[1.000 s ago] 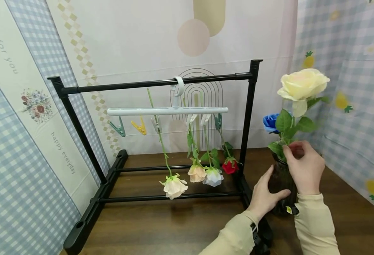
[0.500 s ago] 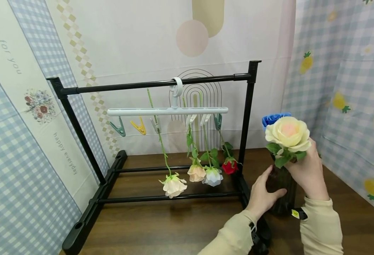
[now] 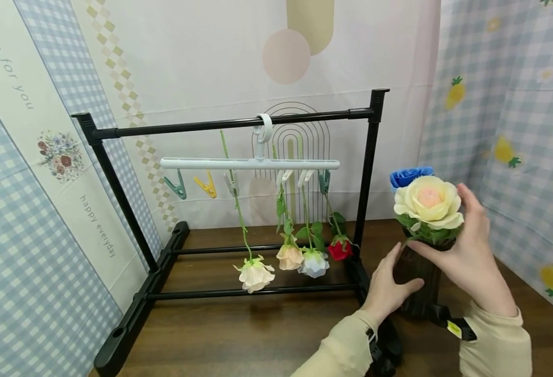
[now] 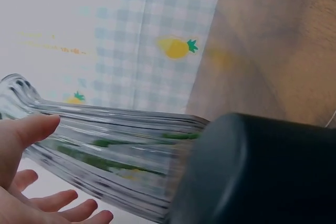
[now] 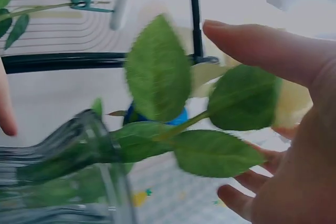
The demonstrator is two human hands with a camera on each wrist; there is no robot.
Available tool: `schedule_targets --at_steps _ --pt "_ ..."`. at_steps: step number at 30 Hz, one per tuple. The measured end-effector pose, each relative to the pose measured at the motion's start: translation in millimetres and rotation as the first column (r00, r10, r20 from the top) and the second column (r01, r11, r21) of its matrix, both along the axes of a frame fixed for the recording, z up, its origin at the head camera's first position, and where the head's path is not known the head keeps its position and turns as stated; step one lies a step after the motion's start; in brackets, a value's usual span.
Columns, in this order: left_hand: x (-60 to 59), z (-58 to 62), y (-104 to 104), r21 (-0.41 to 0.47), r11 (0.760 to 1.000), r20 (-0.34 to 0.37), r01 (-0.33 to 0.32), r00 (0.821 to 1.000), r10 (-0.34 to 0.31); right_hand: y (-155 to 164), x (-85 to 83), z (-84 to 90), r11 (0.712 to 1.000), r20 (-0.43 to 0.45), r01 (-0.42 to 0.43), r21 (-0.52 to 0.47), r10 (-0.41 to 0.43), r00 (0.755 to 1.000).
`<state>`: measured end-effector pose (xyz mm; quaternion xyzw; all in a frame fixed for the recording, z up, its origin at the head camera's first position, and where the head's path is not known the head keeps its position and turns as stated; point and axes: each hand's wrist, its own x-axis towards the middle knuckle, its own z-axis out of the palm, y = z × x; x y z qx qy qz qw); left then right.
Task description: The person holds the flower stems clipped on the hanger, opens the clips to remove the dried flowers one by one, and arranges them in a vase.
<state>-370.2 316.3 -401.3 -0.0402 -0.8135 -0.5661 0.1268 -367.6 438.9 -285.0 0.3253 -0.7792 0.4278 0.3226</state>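
The left hand [image 3: 389,293] rests with relaxed fingers against the side of the ribbed glass vase [image 3: 417,285], which stands on the desk [image 3: 267,335] beside the black rack [image 3: 365,173]. The right hand [image 3: 469,256], fingers spread and loose, cups the cream rose [image 3: 429,201] sitting in the vase in front of a blue rose [image 3: 405,175].

Vase [image 3: 417,285] right of rack [image 3: 238,209], roses [image 3: 429,201] in vase

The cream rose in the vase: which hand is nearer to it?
Right. The right hand cups the cream rose just beneath its bloom; the left hand rests lower, against the vase.
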Motion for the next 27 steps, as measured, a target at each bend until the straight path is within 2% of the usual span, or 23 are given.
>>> schedule_targets --at_steps 5,7,9,11,13,15,18,20,22,24,27 --pt "2.3 5.4 -8.9 0.006 1.000 -0.037 -0.010 0.999 0.010 -7.7 11.8 5.1 0.995 -0.106 0.031 -0.098 -0.041 0.994" --pt "3.1 7.6 -14.0 0.006 1.000 -0.087 -0.019 0.996 0.020 -12.6 17.2 7.6 0.992 -0.148 0.042 -0.116 -0.059 0.987" --pt "4.0 9.8 -20.6 0.009 0.999 -0.170 -0.047 0.984 0.048 -20.5 22.6 10.4 0.989 -0.206 0.051 -0.142 -0.080 0.975" --pt "5.3 12.3 -29.2 0.027 0.995 -0.277 -0.092 0.956 0.096 -30.9 28.0 12.5 0.984 -0.271 0.057 -0.166 -0.101 0.957" --pt "6.6 15.8 -39.6 0.051 0.988 -0.392 -0.145 0.907 0.153 -43.6 31.4 13.8 0.981 -0.348 0.045 -0.190 -0.110 0.931" --pt "7.5 20.0 -51.4 0.087 0.976 -0.490 -0.199 0.845 0.216 -57.8 32.4 13.4 0.980 -0.415 0.004 -0.200 -0.089 0.905" --pt "9.2 28.0 -70.6 0.152 0.947 -0.570 -0.282 0.758 0.317 -78.0 27.6 9.1 0.984 -0.488 -0.064 -0.165 -0.025 0.872" --pt "10.7 34.1 -83.7 0.193 0.919 -0.589 -0.344 0.708 0.389 -91.9 21.6 3.9 0.986 -0.523 -0.116 -0.123 0.035 0.852" --pt "12.5 40.2 -96.7 0.236 0.884 -0.582 -0.405 0.669 0.462 -106.5 14.3 -1.5 0.987 -0.534 -0.150 -0.065 0.093 0.840" --pt "14.3 46.1 -110.1 0.269 0.844 -0.577 -0.464 0.624 0.527 -123.3 6.9 -6.1 0.983 -0.515 -0.182 -0.006 0.153 0.843" --pt "15.6 53.5 -131.2 0.332 0.780 -0.558 -0.530 0.556 0.615 -149.7 -4.1 -10.6 0.975 -0.443 -0.214 0.068 0.221 0.869"
